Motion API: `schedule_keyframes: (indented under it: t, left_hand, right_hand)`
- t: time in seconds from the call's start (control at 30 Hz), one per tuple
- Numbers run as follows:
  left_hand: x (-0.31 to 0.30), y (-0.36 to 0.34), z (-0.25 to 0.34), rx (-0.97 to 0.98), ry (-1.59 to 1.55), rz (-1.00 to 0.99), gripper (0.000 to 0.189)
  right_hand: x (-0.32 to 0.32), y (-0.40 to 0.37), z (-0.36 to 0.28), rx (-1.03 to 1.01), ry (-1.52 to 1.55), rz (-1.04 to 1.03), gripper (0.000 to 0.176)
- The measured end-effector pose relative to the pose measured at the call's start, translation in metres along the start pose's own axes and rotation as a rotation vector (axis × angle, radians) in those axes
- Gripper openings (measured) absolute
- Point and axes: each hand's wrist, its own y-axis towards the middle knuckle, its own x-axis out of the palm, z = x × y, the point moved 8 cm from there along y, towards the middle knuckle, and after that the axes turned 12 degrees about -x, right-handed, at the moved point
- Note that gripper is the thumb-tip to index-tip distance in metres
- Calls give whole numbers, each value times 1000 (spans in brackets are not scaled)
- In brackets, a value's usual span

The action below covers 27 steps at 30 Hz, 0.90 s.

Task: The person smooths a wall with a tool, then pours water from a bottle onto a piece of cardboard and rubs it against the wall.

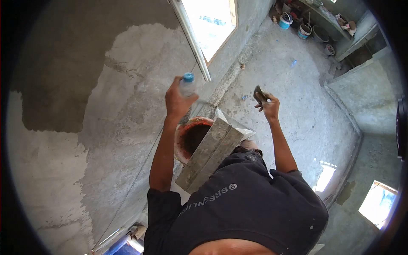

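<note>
Raised in front of the wall, my left hand (177, 102) is wrapped round a clear plastic bottle (187, 86) with a blue cap, which stands nearly upright and is a little blurred. Out to the right, over the concrete floor, my right hand (270, 108) grips a small, flat, dark grey object (258, 94); I cannot tell what kind it is. Below the left hand sits a reddish tub (180, 148) with dark material inside. A cement-covered board (214, 155) lies across in front of my body and hides part of the tub.
Darker plaster (55, 76) covers part of the wall on the left. A pale straightedge (191, 38) runs beside the bright window opening (214, 23). Several buckets (304, 31) stand by the far ledge. A scrap of plastic (293, 63) lies on the floor.
</note>
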Motion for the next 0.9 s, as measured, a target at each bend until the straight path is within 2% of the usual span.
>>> schedule_keyframes:
  t: [0.03,0.1,0.13,0.17,0.23,0.3,0.37,0.43,0.5,0.53,0.6,0.63,0.7,0.73,0.8,0.87,0.9]
  left_hand:
    - [-7,-4,-16,-33,-58,50,56]
    - [-18,-15,-41,-52,-77,103,57]
    - [-29,-25,-52,-52,-119,185,57]
    - [-41,-33,-62,-50,-162,271,57]
    - [-53,-48,-83,-59,-150,326,56]
    - [-69,-68,-101,-69,-138,384,55]
    - [-81,-88,-131,-252,-176,360,56]
    - [-96,-112,-153,-225,-168,445,55]
    - [-110,-136,-166,-196,-161,534,55]
    - [-119,-150,-173,-265,-171,587,54]
    - [-134,-174,-178,-377,-224,682,51]
    - [-137,-184,-182,-387,-226,691,51]
    - [-145,-204,-191,-433,-193,752,51]
    - [-145,-214,-195,-462,-135,776,52]
    - [-139,-229,-199,-473,-83,813,53]
    - [-131,-245,-201,-502,-32,842,55]
    - [-123,-249,-204,-516,-47,845,55]
  right_hand:
    - [-6,3,11,0,-4,1,28]
    - [-11,-1,-6,-641,-130,-36,31]
    - [-12,-6,-6,-683,-272,-66,34]
    - [-14,-9,-5,-681,-278,-67,34]
    - [-6,-26,-24,-883,-447,-110,38]
    - [3,-30,-27,-820,-377,-162,40]
    - [11,-36,-37,-780,-327,-156,40]
    - [18,-38,-31,-777,-313,-169,41]
    - [24,-32,-13,-591,-112,-178,41]
    - [29,-35,-16,-594,-117,-187,41]
    - [40,-37,-8,-400,81,-226,36]
    - [45,-35,0,-401,77,-239,36]
    - [60,-28,15,-255,657,-240,36]
    - [64,-30,12,-257,654,-254,36]
    - [83,-42,-4,-206,971,-364,20]
    - [91,-48,-17,-436,277,-276,24]
    - [97,-42,8,-90,919,-265,25]
